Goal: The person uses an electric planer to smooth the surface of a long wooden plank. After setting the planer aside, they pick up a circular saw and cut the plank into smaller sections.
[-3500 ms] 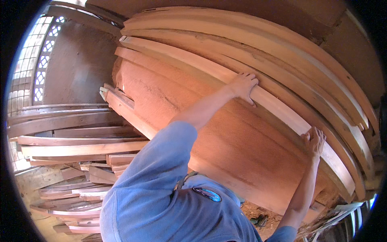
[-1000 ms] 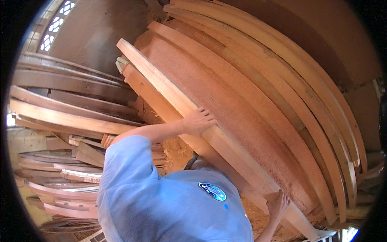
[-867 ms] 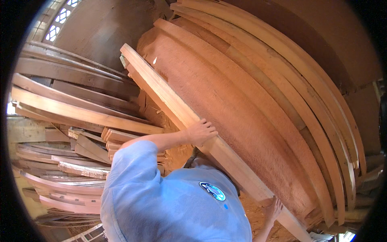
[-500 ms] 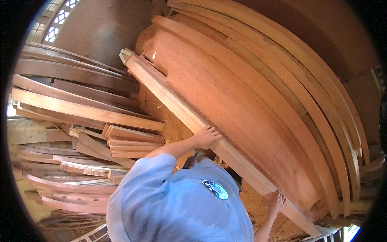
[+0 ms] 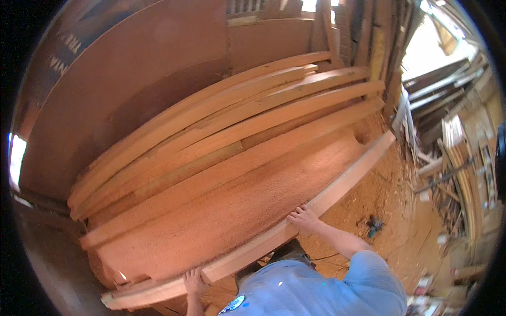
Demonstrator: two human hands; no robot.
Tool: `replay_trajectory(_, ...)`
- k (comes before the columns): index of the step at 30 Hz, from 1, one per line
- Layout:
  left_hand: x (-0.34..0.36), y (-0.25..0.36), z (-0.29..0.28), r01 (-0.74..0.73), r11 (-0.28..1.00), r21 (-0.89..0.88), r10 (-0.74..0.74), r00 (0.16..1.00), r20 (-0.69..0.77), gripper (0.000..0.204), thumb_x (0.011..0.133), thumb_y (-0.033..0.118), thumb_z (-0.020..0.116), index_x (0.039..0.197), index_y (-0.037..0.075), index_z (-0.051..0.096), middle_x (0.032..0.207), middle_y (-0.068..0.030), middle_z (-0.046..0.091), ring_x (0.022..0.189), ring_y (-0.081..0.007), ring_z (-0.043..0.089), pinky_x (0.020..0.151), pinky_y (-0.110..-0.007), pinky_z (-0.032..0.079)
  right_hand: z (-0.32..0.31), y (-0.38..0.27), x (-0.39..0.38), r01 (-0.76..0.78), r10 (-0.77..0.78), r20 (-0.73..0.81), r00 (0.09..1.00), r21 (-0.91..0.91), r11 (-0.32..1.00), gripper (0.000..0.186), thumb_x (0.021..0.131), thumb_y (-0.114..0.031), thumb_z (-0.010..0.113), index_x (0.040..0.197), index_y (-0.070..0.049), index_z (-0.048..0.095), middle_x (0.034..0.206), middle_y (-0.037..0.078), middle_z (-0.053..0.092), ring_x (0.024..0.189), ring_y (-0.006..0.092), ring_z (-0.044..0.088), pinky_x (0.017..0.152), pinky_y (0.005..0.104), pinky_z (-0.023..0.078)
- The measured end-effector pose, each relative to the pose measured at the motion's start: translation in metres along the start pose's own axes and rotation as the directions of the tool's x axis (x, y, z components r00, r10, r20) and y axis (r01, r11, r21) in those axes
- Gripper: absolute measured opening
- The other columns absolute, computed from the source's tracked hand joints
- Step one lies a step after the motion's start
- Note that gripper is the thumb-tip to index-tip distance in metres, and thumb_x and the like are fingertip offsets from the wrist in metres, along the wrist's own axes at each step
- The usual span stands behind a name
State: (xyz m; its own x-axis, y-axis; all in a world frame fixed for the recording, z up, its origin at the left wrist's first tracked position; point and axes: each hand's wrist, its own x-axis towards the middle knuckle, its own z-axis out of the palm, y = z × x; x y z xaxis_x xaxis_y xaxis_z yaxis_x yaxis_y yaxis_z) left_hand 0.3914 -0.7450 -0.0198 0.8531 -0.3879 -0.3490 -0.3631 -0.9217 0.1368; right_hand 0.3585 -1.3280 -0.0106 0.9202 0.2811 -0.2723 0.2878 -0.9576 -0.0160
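Plank (image 5: 247,255) along worktop's (image 5: 221,226) near edge

The board (image 5: 337,192) I grip is pale pinkish tan. Beyond it, the broad surface (image 5: 226,210) is orange-brown, mottled darker along its near edge. The far planks (image 5: 316,105) are orange-tan; the panel (image 5: 158,68) at far left is dull reddish brown. My shirt (image 5: 316,289) is plain light blue, the floor (image 5: 400,253) at right ochre.

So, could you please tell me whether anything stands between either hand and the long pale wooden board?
Nothing visible does: the bare left hand and bare right hand both directly touch the long pale wooden board.
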Motion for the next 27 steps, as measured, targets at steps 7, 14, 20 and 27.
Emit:
replay_trajectory(7, 0.003, 0.032, -0.013, -0.052, 0.998, 0.031, 0.05, 0.997, 0.061, 0.099, 0.061, 0.048, 0.09, 0.143, 0.01, 0.049, 0.137, -0.0183, 0.057, 0.131, -0.038, 0.051, 0.113, -0.055, 0.035, 0.0, -0.001, -0.031, -0.065, 0.072, -0.085, 0.994, 0.087, 0.994, 0.061, 0.082, -0.018, 0.069, 0.141, -0.019, 0.058, 0.136, 0.003, 0.064, 0.133, 0.0259, 0.054, 0.117, 0.0478, 0.034)
replay_trajectory(14, 0.105, 0.158, -0.017, -0.209, 0.972, -0.104, 0.206, 0.978, -0.042, 0.101, 0.08, 0.064, 0.075, 0.155, 0.007, 0.039, 0.15, -0.0242, 0.048, 0.14, -0.0423, 0.044, 0.117, -0.056, 0.031, 0.051, -0.029, -0.068, -0.14, 0.219, -0.353, 0.91, 0.237, 0.961, 0.066, 0.084, -0.023, 0.069, 0.146, -0.008, 0.053, 0.159, 0.014, 0.045, 0.15, 0.0324, 0.038, 0.125, 0.0555, 0.024)
replay_trajectory(20, 0.176, 0.421, -0.059, -0.391, 0.902, -0.182, 0.372, 0.919, -0.129, 0.079, 0.099, 0.057, 0.055, 0.158, 0.008, 0.036, 0.158, -0.0193, 0.044, 0.15, -0.0362, 0.035, 0.123, -0.054, 0.024, 0.089, 0.034, -0.234, -0.113, 0.313, -0.422, 0.851, 0.435, 0.893, 0.04, 0.089, -0.025, 0.067, 0.127, -0.012, 0.067, 0.142, 0.01, 0.061, 0.139, 0.0302, 0.051, 0.118, 0.0502, 0.038)
replay_trajectory(27, 0.204, 0.611, -0.041, -0.643, 0.759, -0.107, 0.647, 0.763, 0.005, 0.078, 0.1, 0.061, 0.052, 0.159, 0.012, 0.036, 0.162, -0.0147, 0.039, 0.154, -0.0336, 0.029, 0.124, -0.059, 0.019, 0.273, 0.125, -0.551, -0.691, 0.985, 0.131, -0.117, 0.701, -0.175, 0.039, 0.093, -0.034, 0.064, 0.086, 0.003, 0.075, 0.077, 0.025, 0.07, 0.068, 0.0416, 0.068, 0.064, 0.0487, 0.054)
